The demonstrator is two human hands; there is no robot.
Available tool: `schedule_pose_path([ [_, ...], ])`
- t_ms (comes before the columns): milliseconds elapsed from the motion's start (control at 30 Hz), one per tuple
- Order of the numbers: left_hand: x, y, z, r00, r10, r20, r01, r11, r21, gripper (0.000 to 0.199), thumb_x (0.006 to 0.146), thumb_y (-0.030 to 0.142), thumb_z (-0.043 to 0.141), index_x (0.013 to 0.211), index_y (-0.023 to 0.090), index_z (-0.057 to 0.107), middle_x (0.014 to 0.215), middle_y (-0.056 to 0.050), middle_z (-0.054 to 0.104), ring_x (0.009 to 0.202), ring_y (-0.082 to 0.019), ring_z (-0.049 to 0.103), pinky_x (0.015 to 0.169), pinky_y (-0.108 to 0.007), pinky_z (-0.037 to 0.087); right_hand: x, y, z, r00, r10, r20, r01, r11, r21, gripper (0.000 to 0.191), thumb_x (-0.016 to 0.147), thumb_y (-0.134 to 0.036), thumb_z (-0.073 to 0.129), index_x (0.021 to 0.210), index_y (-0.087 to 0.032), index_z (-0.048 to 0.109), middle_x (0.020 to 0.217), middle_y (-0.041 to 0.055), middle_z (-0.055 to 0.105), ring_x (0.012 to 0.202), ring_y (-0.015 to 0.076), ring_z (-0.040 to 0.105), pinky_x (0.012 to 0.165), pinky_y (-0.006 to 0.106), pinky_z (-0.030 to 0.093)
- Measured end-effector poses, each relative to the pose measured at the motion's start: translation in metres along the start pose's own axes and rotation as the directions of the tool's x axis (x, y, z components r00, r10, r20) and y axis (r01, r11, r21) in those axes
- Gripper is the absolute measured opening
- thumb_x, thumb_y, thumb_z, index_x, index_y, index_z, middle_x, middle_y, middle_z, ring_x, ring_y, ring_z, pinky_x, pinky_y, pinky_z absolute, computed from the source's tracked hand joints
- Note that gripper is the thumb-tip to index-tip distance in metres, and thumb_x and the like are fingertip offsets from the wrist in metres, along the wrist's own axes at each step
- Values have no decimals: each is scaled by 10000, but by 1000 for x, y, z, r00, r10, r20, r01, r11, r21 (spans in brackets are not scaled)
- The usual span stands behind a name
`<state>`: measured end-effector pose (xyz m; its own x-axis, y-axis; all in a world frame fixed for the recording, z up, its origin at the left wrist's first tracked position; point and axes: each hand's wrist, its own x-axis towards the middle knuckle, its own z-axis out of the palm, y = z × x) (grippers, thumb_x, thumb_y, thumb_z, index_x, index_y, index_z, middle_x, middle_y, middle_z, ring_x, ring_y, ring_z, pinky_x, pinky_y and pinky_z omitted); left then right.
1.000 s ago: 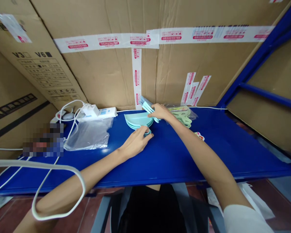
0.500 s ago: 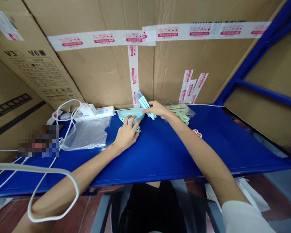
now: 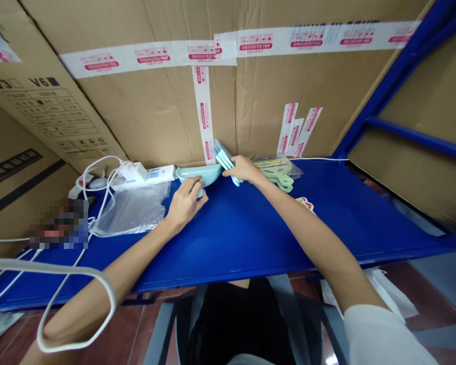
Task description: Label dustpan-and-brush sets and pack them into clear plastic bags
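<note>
Light-blue half-round pieces (image 3: 207,174) lie in a stack at the back of the blue surface, against the cardboard. My left hand (image 3: 187,200) rests on the near left side of this stack, its fingers curled round the lower part. My right hand (image 3: 241,170) is closed on a bundle of slim light-blue sticks (image 3: 224,158), which lean up to the left, just right of the stack. Green plastic pieces (image 3: 281,175), partly under clear film, lie to the right of my right hand.
A power strip (image 3: 161,175) with a white plug and cables stands at the back left. Clear plastic bag (image 3: 131,210) lies before it. Small colourful card (image 3: 305,204) is near my right forearm. Blue frame bar (image 3: 421,137) at right.
The view has shifted slightly. My left hand and the blue stack have moved a little left, and the stack is tilted more. My right hand still holds the sticks.
</note>
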<state>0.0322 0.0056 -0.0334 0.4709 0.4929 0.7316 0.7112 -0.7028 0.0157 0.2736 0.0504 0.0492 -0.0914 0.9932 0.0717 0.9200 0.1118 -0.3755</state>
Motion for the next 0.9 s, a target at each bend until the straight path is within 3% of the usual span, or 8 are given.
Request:
schedule_pose_path([
  [167,1,-7,-2,999,-29,-35,30,999,28,243,1006,141,572,1232,194,642,1411,-168,656,1318,-325,626,1140,-531,539,-2,2,12,998,59,-2,-59,984,-169,392,854,-335,776,1218,-191,759,1284,187,762,1197,355,711,936,394,527],
  [267,0,-14,7,997,-70,30,69,997,32,232,1022,151,552,1228,181,654,1393,-181,652,1301,-327,623,1137,-527,535,-4,0,21,997,67,44,-53,965,-258,369,859,-302,801,1201,-165,781,1313,216,746,1231,372,694,988,421,516],
  [400,-3,-17,18,990,-67,122,63,997,37,178,1036,181,555,1177,171,663,1336,-185,626,1280,-339,604,1119,-536,541,-5,-5,30,994,69,80,-40,946,-320,389,949,-397,735,1240,-142,775,1323,247,739,1245,381,696,995,443,521],
  [500,-6,-14,21,986,-38,165,43,999,-26,198,1039,281,608,1197,168,648,1342,-188,569,1302,-346,572,1135,-543,527,-6,-7,33,994,55,90,-21,940,-340,407,1006,-430,649,1281,-153,764,1344,250,734,1269,381,691,997,438,525],
  [600,-6,-13,20,978,-20,207,35,997,-70,289,1045,347,614,1272,168,622,1359,-188,531,1327,-354,546,1160,-562,502,-6,-8,34,993,33,117,9,938,-346,394,990,-356,655,1325,-167,747,1350,234,738,1281,379,689,995,422,528],
  [733,-6,-16,18,976,-16,219,36,996,-85,368,1062,323,574,1396,167,573,1379,-186,519,1335,-351,540,1176,-561,489,-8,-10,34,989,24,144,26,940,-340,407,936,-221,683,1334,-159,741,1341,236,740,1256,385,704,965,410,545],
  [900,-9,-23,21,979,-67,192,79,995,-55,323,1054,309,582,1348,178,613,1326,-170,537,1281,-350,571,1137,-559,519,-14,-17,37,994,3,112,35,943,-330,366,979,-169,605,1323,-143,727,1329,231,735,1256,343,705,980,381,557],
])
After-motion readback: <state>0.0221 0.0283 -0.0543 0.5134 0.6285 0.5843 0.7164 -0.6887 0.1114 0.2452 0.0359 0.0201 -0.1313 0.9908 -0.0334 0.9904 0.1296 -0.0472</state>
